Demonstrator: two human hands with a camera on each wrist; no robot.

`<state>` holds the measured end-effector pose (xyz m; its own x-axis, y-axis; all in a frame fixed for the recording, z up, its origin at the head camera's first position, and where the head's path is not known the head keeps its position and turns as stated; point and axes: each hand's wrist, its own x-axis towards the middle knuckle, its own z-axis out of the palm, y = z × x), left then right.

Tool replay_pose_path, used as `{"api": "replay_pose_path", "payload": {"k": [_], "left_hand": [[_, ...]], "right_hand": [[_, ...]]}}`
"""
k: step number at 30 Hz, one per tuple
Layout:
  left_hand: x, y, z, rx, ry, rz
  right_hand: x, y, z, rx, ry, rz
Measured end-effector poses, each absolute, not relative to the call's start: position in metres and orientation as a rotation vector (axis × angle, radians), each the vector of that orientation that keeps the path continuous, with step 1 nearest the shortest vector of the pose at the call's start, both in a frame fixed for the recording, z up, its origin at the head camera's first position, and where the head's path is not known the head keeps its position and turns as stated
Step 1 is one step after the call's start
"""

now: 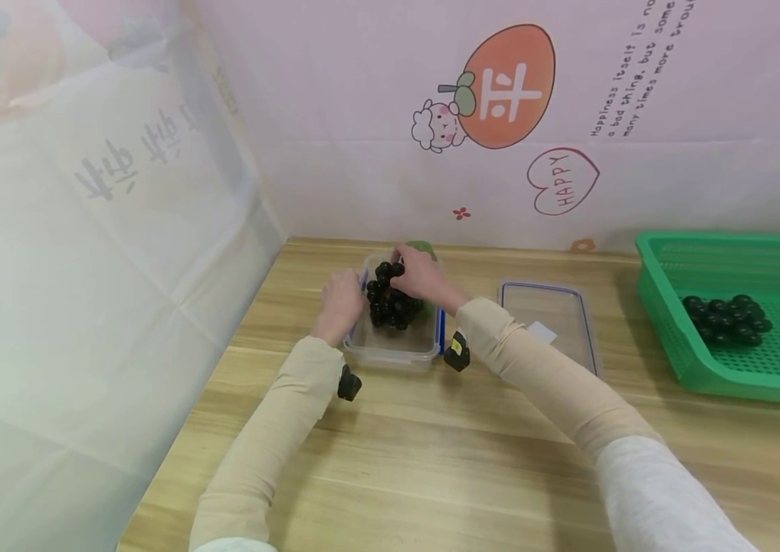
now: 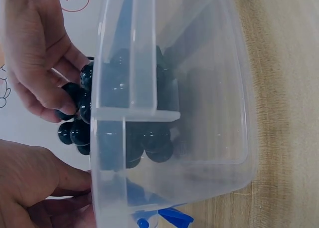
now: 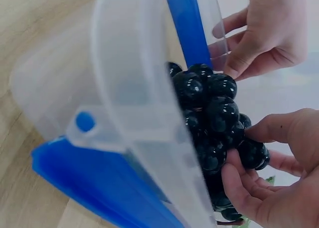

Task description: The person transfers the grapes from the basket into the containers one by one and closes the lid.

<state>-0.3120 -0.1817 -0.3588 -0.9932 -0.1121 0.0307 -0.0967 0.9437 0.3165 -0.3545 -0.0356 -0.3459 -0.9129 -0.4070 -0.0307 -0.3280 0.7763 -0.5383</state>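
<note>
A clear plastic food box [image 1: 390, 356] with blue side clips stands on the table, uncovered. Dark grapes [image 1: 383, 307] in a bunch sit partly inside it, their upper part above the rim. My right hand [image 1: 424, 277] reaches over the box and grips the grapes between thumb and fingers, as the right wrist view [image 3: 284, 163] shows closely. At the box's left side, my left hand [image 1: 342, 303] pinches the rim, thumb and fingers on either side of the wall. The left wrist view shows the lower grapes through the box wall [image 2: 209, 138].
Right of the box lies its clear lid [image 1: 569, 322] with a blue seal and a white paper piece. Farther right stands a green basket [image 1: 666, 330] holding another dark grape bunch [image 1: 724, 320]. Something green and leaf-like [image 1: 423, 247] shows behind the box. Printed sheets hang behind and left.
</note>
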Motion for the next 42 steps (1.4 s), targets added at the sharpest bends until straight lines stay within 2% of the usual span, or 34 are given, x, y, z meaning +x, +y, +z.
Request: {"api": "replay_pose_path", "payload": {"k": [20,37,42], "left_hand": [[-0.310,-0.178,-0.355,0.181,-3.058,-0.481],[-0.308,-0.177,-0.357,0.167,-3.036,-0.471],[-0.309,-0.178,-0.358,0.172,-3.043,-0.466]], "right_hand": [[-0.346,-0.041,-0.355,-0.568,2.827,-0.836],[-0.335,-0.037,-0.357,-0.664,2.889,-0.793],[-0.333,-0.037,-0.358,-0.605,2.857,-0.860]]}}
